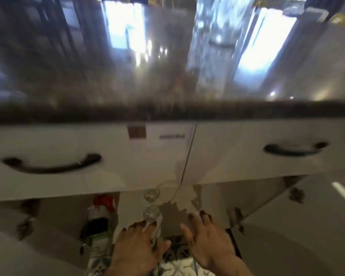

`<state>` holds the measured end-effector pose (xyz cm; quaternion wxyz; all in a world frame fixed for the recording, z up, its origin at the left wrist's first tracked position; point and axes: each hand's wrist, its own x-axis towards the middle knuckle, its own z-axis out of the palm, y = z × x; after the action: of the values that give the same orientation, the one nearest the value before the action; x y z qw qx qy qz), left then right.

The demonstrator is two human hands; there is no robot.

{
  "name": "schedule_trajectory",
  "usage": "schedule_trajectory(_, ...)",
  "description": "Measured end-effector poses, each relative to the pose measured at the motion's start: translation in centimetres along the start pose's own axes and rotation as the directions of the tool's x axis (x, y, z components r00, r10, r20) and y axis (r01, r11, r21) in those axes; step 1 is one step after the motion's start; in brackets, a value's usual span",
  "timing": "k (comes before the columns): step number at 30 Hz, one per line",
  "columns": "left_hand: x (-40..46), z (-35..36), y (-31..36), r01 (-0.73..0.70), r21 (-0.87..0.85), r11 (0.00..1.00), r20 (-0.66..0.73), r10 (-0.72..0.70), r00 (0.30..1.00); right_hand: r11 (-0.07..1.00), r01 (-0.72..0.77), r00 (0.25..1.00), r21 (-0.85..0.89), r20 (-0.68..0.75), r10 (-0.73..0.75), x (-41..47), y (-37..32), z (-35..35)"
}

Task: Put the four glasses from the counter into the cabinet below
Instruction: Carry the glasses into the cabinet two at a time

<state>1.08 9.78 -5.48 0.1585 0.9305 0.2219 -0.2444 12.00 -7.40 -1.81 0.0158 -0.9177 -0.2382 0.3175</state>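
Low in the frame I hold my left hand (136,244) and right hand (209,239) spread and empty before the open cabinet (131,204), where two glasses (151,194) sit bottom centre, seemingly parked deep to leave room.

Pic is blurry. A dark shiny counter top (167,76) fills the upper half w/ bright white light spots on it. Its front edge (167,112) is a dark brown strip going side to side. Under it are 2 white drawers, each w/ a curved black handle: left handle (51,165), right handle (295,149). A white sticker (159,138) w/ a brown square sits on the left drawer, near the gap between them. At the bottom the floor (179,263) has tiles w/ a dark & white pattern. White door (299,242) stands open on the right.
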Motion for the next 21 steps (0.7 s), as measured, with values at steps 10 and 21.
schedule_trajectory(10, -21.1, -16.6, 8.3, 0.003, -0.075, 0.997, -0.038, -0.005, 0.999, 0.995, 0.100, 0.984, 0.017, -0.147, -0.097, -22.1, -1.6, -17.2)
schedule_trajectory(21, -33.7, -36.2, 15.2, -0.103, -0.099, 0.990, -0.574, 0.027, 0.818, 0.969, 0.239, 0.845, -0.067, -0.477, -0.241, -36.6, -2.3, -36.6)
